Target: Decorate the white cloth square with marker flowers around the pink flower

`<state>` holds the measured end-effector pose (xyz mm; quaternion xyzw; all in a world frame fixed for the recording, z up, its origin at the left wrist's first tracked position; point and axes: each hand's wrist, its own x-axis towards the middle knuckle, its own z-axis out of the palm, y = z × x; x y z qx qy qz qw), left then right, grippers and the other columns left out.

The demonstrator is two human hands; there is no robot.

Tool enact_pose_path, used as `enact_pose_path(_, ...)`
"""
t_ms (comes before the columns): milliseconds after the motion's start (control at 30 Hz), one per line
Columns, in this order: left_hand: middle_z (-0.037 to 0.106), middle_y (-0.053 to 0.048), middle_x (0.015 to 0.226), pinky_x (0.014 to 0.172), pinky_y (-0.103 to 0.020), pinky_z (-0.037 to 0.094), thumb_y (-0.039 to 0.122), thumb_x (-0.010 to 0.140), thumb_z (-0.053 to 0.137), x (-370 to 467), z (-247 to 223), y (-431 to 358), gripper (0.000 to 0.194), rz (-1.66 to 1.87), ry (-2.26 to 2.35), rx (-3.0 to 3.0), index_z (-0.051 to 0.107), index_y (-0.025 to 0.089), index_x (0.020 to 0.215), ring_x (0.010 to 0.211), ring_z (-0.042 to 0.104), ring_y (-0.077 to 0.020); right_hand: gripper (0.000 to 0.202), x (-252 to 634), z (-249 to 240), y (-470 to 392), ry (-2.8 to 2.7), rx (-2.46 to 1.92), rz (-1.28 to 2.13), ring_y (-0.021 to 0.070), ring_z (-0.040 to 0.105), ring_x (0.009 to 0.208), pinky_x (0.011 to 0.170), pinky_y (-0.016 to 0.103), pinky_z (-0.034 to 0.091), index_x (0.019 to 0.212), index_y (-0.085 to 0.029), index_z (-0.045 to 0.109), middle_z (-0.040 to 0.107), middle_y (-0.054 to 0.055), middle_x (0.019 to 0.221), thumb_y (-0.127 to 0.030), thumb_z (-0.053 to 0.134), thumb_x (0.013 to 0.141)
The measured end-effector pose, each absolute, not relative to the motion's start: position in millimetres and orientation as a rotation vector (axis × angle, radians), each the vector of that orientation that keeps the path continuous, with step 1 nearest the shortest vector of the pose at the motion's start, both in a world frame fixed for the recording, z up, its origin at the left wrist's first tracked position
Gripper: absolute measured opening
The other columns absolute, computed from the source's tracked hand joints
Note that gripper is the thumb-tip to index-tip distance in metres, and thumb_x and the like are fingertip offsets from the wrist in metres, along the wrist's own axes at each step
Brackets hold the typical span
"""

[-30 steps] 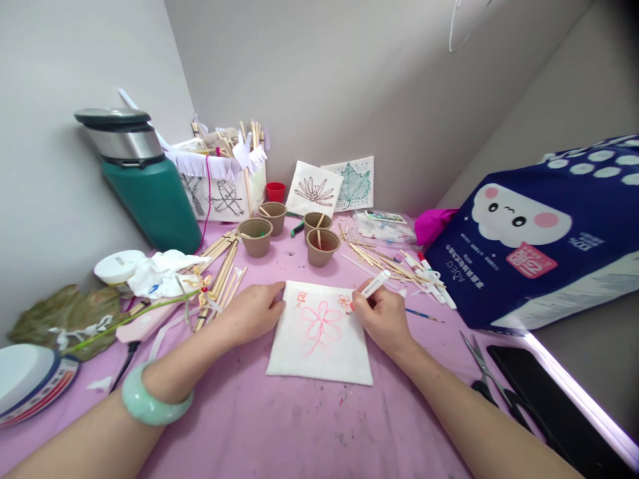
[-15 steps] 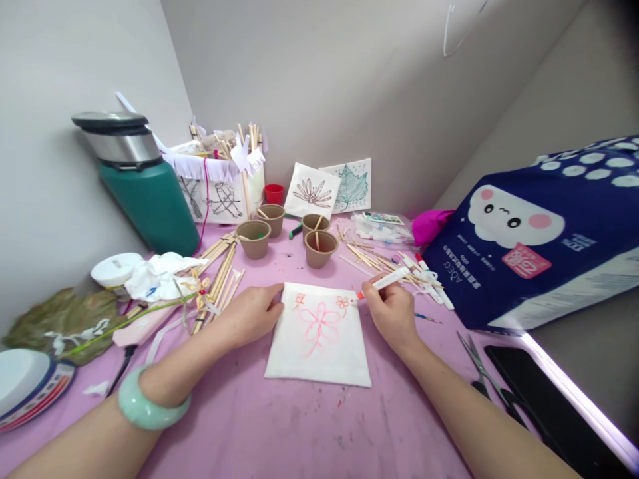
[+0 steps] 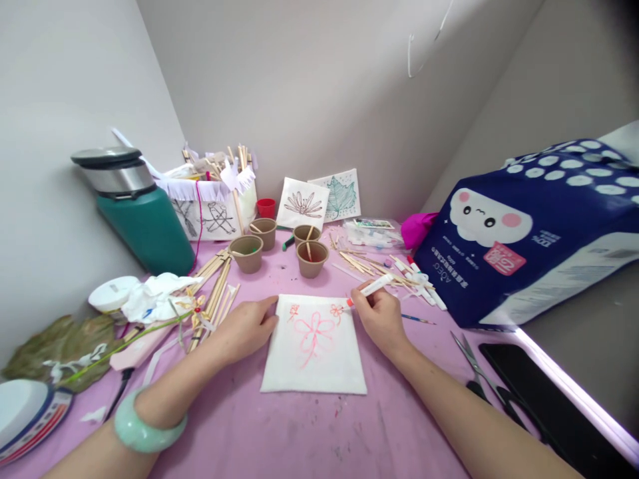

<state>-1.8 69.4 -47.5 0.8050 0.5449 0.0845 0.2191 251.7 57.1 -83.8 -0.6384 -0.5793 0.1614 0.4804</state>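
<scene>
A white canvas panel (image 3: 314,376) lies flat in front of me. It bears a large pink flower outline in the middle and two small orange-red flowers in its upper corners. My right hand (image 3: 380,319) pinches a white felt-tip marker (image 3: 375,286) with an orange-red tip end. That tip is at the small flower on the upper right; whether it touches the surface I cannot tell. At the upper left edge, my left hand (image 3: 249,327) holds the panel between index finger and thumb, its other fingers curled. A pale green bangle (image 3: 150,426) circles my left wrist.
Several brown pots (image 3: 312,263) with sticks stand behind the panel. Loose wooden sticks and markers (image 3: 424,286) lie to the right, with scissors (image 3: 479,369) and a black phone (image 3: 529,392) nearer. A green bottle (image 3: 147,229) and a large blue package (image 3: 479,279) flank the table.
The whole view has shifted, so everything sits slightly lower and further left. The marker tip stays by the upper right flower, and my left hand keeps its place at the panel's edge.
</scene>
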Motion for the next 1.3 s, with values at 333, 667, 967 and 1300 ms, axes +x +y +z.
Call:
enact_pose_path(333, 0.069, -0.006, 0.084, 0.063, -0.026, 0.037, 0.025, 0.086, 0.039, -0.8, -47.9, 69.8, 0.044, 0.196, 1.554, 2.214, 0.052, 0.020, 0.127, 0.074, 0.063, -0.0201, 0.023, 249.3, -80.9, 55.5, -1.418, -1.562, 0.422, 0.0139, 0.052, 0.053, 0.053, 0.024, 0.037, 0.065, -0.017, 0.058, 0.056, -0.001, 0.056, -0.035, 0.052, 0.077)
enact_pose_path(667, 0.069, -0.004, 0.084, 0.064, -0.026, 0.036, 0.025, 0.086, 0.039, -1.1, -46.2, 69.1, 0.037, 0.218, 1.510, 2.219, 0.056, 0.022, 0.119, 0.077, 0.063, -0.0198, 0.021, 247.9, -83.3, 54.4, -1.456, -1.573, 0.416, 0.0132, 0.051, 0.049, 0.051, 0.024, 0.036, 0.064, -0.018, 0.057, 0.055, -0.002, 0.052, -0.034, 0.052, 0.075)
enact_pose_path(967, 0.067, -0.003, 0.075, 0.061, -0.026, 0.035, 0.025, 0.085, 0.040, -1.6, -49.4, 70.7, 0.041, 0.209, 1.540, 2.238, 0.054, 0.021, 0.123, 0.070, 0.062, -0.0191, 0.020, 245.8, -84.1, 53.2, -1.498, -1.557, 0.397, 0.0126, 0.049, 0.048, 0.049, 0.023, 0.035, 0.065, -0.018, 0.056, 0.053, -0.002, 0.052, -0.035, 0.052, 0.075)
enact_pose_path(1300, 0.068, -0.003, 0.078, 0.062, -0.026, 0.036, 0.024, 0.086, 0.039, -1.1, -46.8, 69.6, 0.033, 0.226, 1.511, 2.234, 0.058, 0.023, 0.113, 0.072, 0.062, -0.0186, 0.020, 245.7, -85.8, 53.7, -1.532, -1.587, 0.391, 0.0132, 0.050, 0.048, 0.049, 0.023, 0.035, 0.066, -0.018, 0.056, 0.054, -0.002, 0.052, -0.035, 0.051, 0.076)
